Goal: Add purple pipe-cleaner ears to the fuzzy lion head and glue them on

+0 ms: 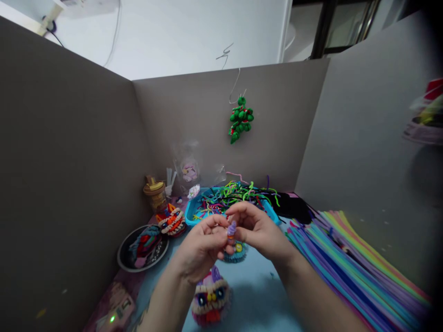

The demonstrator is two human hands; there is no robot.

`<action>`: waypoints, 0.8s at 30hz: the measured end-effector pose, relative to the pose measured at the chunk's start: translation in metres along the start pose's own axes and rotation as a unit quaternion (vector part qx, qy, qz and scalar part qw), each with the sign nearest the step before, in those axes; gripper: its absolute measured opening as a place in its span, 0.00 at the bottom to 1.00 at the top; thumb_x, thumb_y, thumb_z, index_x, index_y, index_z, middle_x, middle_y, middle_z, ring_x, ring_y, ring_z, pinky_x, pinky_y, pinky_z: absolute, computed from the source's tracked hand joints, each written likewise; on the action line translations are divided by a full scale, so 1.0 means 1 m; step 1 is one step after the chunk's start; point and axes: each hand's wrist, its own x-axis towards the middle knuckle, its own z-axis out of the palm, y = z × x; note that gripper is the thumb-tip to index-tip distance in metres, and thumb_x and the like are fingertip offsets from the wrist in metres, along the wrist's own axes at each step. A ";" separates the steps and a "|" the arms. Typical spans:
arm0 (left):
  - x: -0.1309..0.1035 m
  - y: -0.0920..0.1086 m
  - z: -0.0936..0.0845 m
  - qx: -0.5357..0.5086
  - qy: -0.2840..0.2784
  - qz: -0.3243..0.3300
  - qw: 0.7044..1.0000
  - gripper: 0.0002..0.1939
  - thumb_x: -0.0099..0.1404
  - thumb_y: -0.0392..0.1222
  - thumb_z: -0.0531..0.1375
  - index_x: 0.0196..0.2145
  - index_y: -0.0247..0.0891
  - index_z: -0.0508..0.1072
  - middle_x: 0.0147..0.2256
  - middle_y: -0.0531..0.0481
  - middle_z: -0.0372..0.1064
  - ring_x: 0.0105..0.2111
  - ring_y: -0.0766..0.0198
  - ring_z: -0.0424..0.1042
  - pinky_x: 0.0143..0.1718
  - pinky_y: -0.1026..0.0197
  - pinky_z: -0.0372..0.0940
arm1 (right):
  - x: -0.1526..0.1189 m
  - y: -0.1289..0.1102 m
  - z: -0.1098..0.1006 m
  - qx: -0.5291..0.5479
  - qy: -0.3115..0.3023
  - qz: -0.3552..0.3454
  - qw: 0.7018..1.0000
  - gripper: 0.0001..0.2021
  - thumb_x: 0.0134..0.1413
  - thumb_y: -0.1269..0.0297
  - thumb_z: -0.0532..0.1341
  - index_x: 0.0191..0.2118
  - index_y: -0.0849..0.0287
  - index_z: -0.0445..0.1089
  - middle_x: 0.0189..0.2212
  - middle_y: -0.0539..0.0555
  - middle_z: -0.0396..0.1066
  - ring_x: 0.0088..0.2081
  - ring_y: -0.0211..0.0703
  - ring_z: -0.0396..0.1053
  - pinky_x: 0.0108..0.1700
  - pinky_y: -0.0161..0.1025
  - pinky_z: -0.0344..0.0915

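Between my fingertips is a small purple coiled piece of pipe cleaner (pixel 231 228) with an orange band below it. My left hand (pixel 200 246) pinches it from the left, thumb and fingers closed around its lower part. My right hand (pixel 261 233) is closed on its right side, with thumb and index finger at the coil. Just beneath the hands lies a round blue fuzzy piece (pixel 236 254) with a yellow spot, partly covered by my fingers. Nearer to me stands a fuzzy animal-face figure (pixel 212 297) with big eyes and purple ears, partly behind my left forearm.
A blue tray (pixel 190 214) of pipe-cleaner scraps stands behind my hands. Long coloured pipe cleaners (pixel 349 263) lie at right. On the left are a metal bowl (pixel 122 258), an orange fuzzy figure (pixel 172 221), a lidded cup (pixel 155 193) and a device with a green light (pixel 117 311).
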 end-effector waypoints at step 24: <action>-0.006 0.004 0.004 0.021 -0.013 0.009 1.000 0.18 0.47 0.40 0.72 0.31 0.34 0.68 0.20 0.54 0.69 0.18 0.73 0.69 0.17 0.75 0.59 | 0.001 0.002 0.004 0.010 -0.010 -0.020 1.000 0.07 0.50 0.61 0.68 0.31 0.58 0.74 0.28 0.48 0.68 0.29 0.34 0.69 0.32 0.32 0.67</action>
